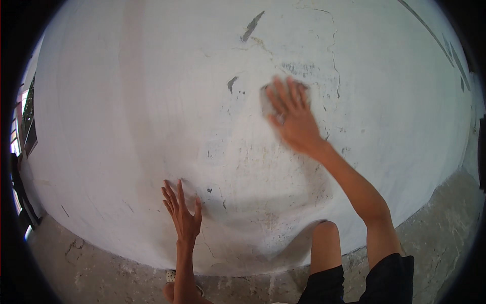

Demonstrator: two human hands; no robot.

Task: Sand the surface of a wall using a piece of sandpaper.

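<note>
Knee (325, 238) bare, near the floor (101, 268). Left hand (183, 215) flat on the wall (126, 126), fingers spread, holding nothing. Higher up, right hand (293, 119) presses a small grey pad (266, 101) against the cracked white wall, fingers splayed over it. No containers here.

Evenly lit by soft daylight, brighter at the window (20, 126) on the far left. No glare. Faint shadow below the right hand (291, 119), itself slightly motion-blurred. Strong fisheye bending toward the rim; black vignette in all corners.
</note>
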